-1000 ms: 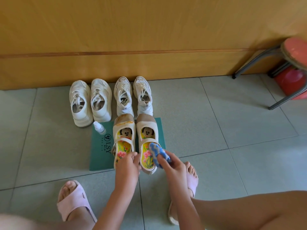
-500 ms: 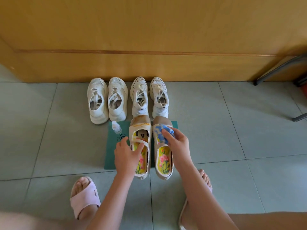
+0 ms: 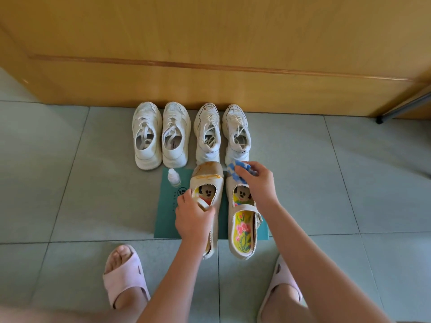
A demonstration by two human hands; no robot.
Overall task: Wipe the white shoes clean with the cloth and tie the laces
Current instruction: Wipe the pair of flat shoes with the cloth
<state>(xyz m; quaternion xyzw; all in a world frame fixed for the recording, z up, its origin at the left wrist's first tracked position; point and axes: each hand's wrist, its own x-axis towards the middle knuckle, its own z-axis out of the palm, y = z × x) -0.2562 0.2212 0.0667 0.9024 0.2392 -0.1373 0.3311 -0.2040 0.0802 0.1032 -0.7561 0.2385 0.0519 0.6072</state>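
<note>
Cloth (image 3: 236,171) is gripped by right hand (image 3: 258,185), centre-frame strap shoe (image 3: 207,177) clasped by left hand (image 3: 193,220); toe wiping judged under way, strokes needed next

Green mat (image 3: 168,217) as reference: two beige strap shoes sit side by side on it, heels overhanging its near edge. The left hand (image 3: 193,221) grips the strap of the left beige shoe (image 3: 207,177); the right hand (image 3: 257,186) holds a blue-and-white cloth (image 3: 234,174) on the toe of the right beige shoe (image 3: 242,231), at the mat's far edge. A small white bottle (image 3: 174,179) stands on the mat's far-left corner, with two pairs of white sneakers (image 3: 175,134) just beyond the mat.
</note>
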